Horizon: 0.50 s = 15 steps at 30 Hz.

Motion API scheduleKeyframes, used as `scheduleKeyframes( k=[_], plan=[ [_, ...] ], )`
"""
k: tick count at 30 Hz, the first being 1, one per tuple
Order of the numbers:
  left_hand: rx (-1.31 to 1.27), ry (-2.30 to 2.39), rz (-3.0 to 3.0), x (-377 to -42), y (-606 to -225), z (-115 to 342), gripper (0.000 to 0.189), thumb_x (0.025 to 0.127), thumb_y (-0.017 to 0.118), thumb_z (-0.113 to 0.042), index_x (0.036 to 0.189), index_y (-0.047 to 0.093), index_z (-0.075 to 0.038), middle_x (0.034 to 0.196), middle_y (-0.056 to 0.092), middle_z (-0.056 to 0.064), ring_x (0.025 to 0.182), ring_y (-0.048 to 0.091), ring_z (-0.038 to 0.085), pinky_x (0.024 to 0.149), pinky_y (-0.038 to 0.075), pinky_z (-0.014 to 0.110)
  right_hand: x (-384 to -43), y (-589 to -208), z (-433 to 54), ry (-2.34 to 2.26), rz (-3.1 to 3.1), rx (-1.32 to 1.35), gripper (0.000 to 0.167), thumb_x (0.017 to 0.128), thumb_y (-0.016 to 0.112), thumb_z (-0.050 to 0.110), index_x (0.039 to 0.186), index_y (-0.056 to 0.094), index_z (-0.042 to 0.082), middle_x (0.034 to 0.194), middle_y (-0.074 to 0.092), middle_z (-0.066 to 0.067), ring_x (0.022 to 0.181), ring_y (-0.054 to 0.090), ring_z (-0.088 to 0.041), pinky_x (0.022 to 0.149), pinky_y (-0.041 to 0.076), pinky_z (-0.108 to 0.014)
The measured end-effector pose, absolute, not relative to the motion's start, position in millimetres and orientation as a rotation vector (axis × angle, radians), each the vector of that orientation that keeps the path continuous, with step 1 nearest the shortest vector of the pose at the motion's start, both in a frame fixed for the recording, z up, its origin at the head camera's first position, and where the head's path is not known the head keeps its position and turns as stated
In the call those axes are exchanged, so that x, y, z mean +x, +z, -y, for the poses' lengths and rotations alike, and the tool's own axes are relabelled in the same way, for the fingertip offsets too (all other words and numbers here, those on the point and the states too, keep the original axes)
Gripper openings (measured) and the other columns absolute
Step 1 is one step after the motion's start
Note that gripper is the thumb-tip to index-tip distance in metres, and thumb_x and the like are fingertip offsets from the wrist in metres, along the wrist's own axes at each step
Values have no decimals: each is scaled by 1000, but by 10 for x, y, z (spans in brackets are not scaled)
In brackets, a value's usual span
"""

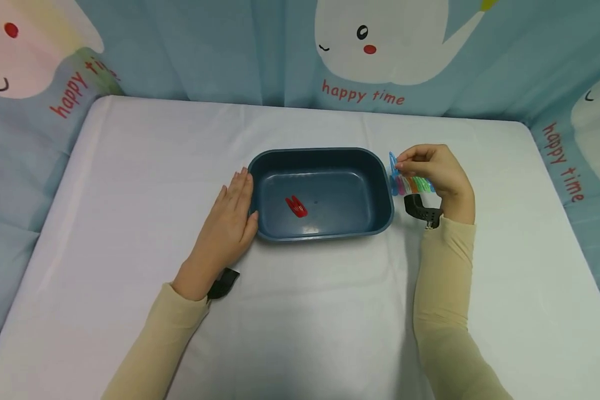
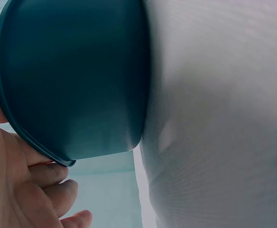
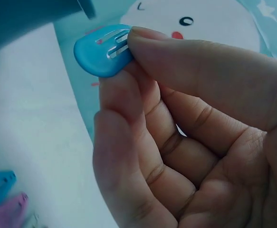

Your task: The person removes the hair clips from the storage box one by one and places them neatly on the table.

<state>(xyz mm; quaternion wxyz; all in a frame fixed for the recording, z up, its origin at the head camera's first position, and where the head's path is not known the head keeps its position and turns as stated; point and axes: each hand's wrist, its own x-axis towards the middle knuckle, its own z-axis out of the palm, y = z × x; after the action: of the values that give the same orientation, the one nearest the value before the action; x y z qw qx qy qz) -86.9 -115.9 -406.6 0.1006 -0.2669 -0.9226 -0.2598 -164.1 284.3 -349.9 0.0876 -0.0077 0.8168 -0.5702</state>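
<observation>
Between thumb and fingertips my right hand (image 1: 437, 169) pinches a blue snap hair clip (image 3: 102, 52), held just off the right end of a dark blue plastic basin (image 1: 325, 236). Beneath that hand, a row of colourful hair clips (image 1: 416, 185) lies on the table, partly covered by it. My left hand (image 1: 227, 222) rests with straight fingers against the basin's left rim; the left wrist view shows fingers along the outside of the rim. Inside the basin, left of its middle, lie red hair clips (image 1: 296, 206).
A white cloth covers the table (image 1: 310, 316). Blue curtain fabric (image 1: 220, 55) with cartoon prints hangs along its back and sides. A black wrist mount (image 1: 420, 208) is on the right wrist and another (image 1: 223, 283) on the left.
</observation>
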Motion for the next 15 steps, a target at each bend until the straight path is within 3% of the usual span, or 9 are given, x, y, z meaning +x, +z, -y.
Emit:
scheduleKeyframes(
  k=[9, 15],
  plan=[
    [-813, -741, 2700, -873, -4057, 1171, 62, 94, 44, -18, 145, 22, 11, 152, 20, 23, 139, 21, 36, 109, 20, 54, -1545, -3491, -3104, -1585, -2521, 93, 8, 87, 65, 6, 83, 72, 8, 73, 68, 8, 69, 63, -8, 68, 51, -19],
    [-803, -722, 2710, -846, -4048, 1186, 62, 94, 44, -18, 144, 22, 11, 152, 20, 23, 139, 21, 37, 108, 21, 54, -1515, -3536, -3267, -1587, -2531, 170, 8, 87, 65, 5, 86, 70, -1, 73, 66, 8, 68, 63, -6, 68, 52, -18]
  ],
)
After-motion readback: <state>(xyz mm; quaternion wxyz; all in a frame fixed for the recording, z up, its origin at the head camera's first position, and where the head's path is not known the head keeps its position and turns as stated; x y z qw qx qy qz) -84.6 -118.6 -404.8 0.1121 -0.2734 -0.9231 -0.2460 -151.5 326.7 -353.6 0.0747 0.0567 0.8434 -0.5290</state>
